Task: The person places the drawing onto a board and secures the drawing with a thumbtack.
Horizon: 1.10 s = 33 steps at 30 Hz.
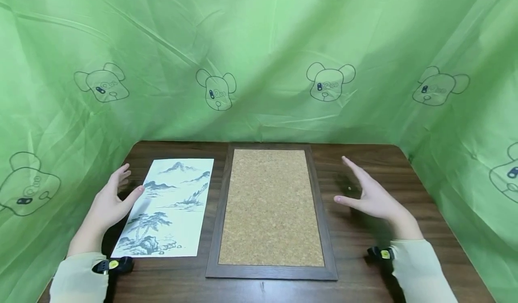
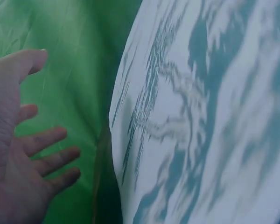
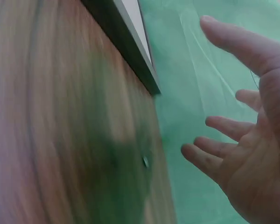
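A framed cork board (image 1: pixel 271 208) with a dark wooden rim lies flat in the middle of the table. To its left is a sheet of paper (image 1: pixel 178 222) printed with blue-grey mountains, pines and rocks; it fills much of the left wrist view. My left hand (image 1: pixel 107 206) hovers at the sheet's left edge, fingers spread, thumb tip overlapping the paper in the head view. On the far side of the board, my right hand (image 1: pixel 376 197) is held over bare wood with thumb and fingers apart. Neither hand holds anything.
The dark wood-grain table (image 1: pixel 404 177) has a green curtain (image 1: pixel 267 55) with bear-head drawings behind it and along both sides. A tiny shiny speck (image 3: pixel 145 161) sits on the wood below my right hand. Each wrist carries a black strapped device (image 1: pixel 380 253).
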Each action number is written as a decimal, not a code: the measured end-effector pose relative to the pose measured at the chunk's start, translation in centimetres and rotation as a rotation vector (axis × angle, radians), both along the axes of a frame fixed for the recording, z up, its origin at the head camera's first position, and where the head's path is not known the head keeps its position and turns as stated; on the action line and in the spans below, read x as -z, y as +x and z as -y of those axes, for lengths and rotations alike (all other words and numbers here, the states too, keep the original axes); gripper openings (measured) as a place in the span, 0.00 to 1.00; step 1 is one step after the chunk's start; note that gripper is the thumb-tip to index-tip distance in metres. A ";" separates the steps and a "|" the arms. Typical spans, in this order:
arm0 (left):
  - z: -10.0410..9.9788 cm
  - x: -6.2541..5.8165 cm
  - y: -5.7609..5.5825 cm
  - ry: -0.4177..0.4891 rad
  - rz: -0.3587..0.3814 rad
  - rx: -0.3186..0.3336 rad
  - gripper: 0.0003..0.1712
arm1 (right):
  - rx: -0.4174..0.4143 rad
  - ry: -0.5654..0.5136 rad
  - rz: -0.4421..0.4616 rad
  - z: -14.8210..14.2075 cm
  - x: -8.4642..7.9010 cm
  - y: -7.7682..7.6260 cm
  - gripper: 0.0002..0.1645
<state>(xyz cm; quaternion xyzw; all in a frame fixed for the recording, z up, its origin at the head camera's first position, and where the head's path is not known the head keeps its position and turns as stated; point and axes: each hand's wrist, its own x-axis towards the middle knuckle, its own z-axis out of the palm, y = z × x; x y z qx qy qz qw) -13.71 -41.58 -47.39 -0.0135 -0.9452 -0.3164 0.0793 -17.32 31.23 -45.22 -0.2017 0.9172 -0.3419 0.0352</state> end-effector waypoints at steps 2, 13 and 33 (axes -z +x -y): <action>0.0 0.1 -0.1 0.003 0.031 -0.009 0.52 | -0.033 -0.032 0.032 1.2 0.4 -0.2 0.71; 1.4 0.6 0.9 -0.030 0.075 -0.040 0.58 | -0.140 -0.219 0.145 6.0 3.3 -1.8 0.65; -0.3 2.8 -1.4 -0.202 0.206 0.109 0.80 | -0.140 -0.162 0.224 4.4 4.2 -1.2 0.62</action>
